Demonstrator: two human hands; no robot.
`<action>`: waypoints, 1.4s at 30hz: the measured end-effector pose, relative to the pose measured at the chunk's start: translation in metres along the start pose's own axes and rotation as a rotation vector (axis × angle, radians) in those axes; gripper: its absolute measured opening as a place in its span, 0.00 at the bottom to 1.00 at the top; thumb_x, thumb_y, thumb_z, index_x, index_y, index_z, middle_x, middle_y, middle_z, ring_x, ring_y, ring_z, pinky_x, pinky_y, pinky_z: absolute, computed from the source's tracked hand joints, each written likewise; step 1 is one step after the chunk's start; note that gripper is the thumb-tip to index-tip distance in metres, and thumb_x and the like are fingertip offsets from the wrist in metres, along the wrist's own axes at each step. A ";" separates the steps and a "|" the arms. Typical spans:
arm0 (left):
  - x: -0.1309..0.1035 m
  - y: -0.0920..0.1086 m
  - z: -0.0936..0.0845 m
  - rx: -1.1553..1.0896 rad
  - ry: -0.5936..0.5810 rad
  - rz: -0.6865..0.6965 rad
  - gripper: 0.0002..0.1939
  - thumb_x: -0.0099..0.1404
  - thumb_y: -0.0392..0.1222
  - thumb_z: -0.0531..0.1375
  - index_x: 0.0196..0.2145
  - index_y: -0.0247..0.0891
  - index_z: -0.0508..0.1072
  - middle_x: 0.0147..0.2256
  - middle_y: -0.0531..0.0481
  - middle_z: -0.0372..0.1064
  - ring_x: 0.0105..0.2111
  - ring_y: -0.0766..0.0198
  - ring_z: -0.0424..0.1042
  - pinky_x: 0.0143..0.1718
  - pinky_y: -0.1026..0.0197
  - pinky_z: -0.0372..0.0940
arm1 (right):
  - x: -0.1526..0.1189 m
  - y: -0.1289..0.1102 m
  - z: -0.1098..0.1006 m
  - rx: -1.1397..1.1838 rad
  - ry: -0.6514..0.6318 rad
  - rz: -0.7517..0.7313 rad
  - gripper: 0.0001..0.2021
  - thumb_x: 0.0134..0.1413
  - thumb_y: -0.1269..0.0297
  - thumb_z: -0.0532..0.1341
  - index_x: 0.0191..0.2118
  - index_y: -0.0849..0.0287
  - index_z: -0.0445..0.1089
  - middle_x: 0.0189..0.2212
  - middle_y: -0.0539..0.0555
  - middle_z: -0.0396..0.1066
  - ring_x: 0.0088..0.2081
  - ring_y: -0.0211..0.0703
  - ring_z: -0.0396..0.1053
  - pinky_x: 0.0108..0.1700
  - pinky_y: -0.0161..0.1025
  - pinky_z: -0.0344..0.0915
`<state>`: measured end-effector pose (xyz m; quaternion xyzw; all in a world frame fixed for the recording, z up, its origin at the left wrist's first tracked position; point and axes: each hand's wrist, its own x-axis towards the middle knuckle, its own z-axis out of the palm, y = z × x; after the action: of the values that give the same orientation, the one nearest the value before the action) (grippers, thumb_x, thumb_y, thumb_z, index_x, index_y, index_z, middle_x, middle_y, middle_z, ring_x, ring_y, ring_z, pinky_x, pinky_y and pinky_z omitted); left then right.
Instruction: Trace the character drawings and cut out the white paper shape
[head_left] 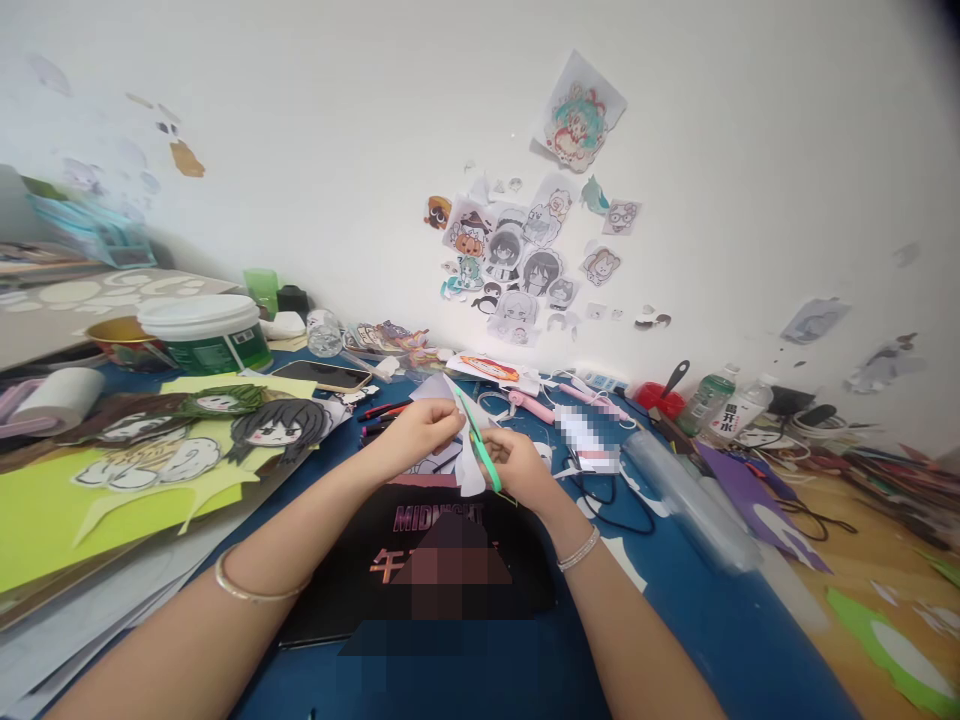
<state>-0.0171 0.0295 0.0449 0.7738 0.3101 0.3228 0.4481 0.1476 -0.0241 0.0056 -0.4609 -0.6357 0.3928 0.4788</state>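
My left hand (429, 432) pinches a white sheet of paper (469, 472), which hangs bent between my two hands. In my right hand (519, 462) is a pair of scissors with green handles (487, 462); its blades point up and away along the paper. Both hands are held close together above a black folder or board (345, 590) with pinkish lettering. My right fingers are closed about the scissor handles and partly hidden. Marker pens (382, 412) lie just beyond my left hand.
Left are yellow paper with cartoon cutouts (277, 432), a phone (322, 376) and a white-lidded tub (199, 315). To the right lie a clear plastic roll (694, 500), purple paper (750, 490), cables and bottles (739, 408). Paper drawings (541, 270) cover part of the wall.
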 end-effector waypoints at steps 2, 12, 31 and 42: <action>0.001 0.001 0.002 0.044 0.041 0.008 0.16 0.58 0.45 0.51 0.16 0.39 0.54 0.14 0.59 0.50 0.16 0.72 0.49 0.19 0.66 0.46 | 0.001 0.000 0.001 -0.003 0.032 0.003 0.14 0.36 0.71 0.63 0.35 0.63 0.72 0.21 0.46 0.64 0.22 0.32 0.59 0.25 0.31 0.57; 0.001 -0.001 0.014 0.177 0.160 0.078 0.14 0.60 0.46 0.49 0.19 0.39 0.56 0.17 0.59 0.53 0.19 0.69 0.55 0.22 0.65 0.51 | 0.007 0.007 0.004 0.087 0.089 0.031 0.12 0.36 0.70 0.63 0.34 0.62 0.72 0.20 0.46 0.64 0.22 0.33 0.60 0.26 0.32 0.59; -0.004 0.001 0.002 1.033 0.634 0.709 0.08 0.59 0.38 0.54 0.25 0.36 0.70 0.42 0.39 0.62 0.45 0.51 0.59 0.45 0.50 0.58 | -0.002 -0.010 -0.002 0.210 -0.064 0.159 0.13 0.35 0.65 0.66 0.31 0.62 0.67 0.19 0.45 0.64 0.19 0.31 0.62 0.20 0.29 0.57; -0.005 0.002 -0.005 0.932 0.469 0.662 0.09 0.62 0.37 0.51 0.28 0.38 0.68 0.47 0.44 0.68 0.41 0.57 0.66 0.42 0.53 0.59 | -0.006 -0.020 -0.005 0.234 -0.073 0.170 0.16 0.35 0.58 0.68 0.30 0.62 0.66 0.18 0.44 0.62 0.18 0.30 0.60 0.18 0.28 0.55</action>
<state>-0.0234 0.0276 0.0482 0.8518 0.2522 0.4369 -0.1412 0.1486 -0.0353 0.0240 -0.4393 -0.5612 0.5200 0.4709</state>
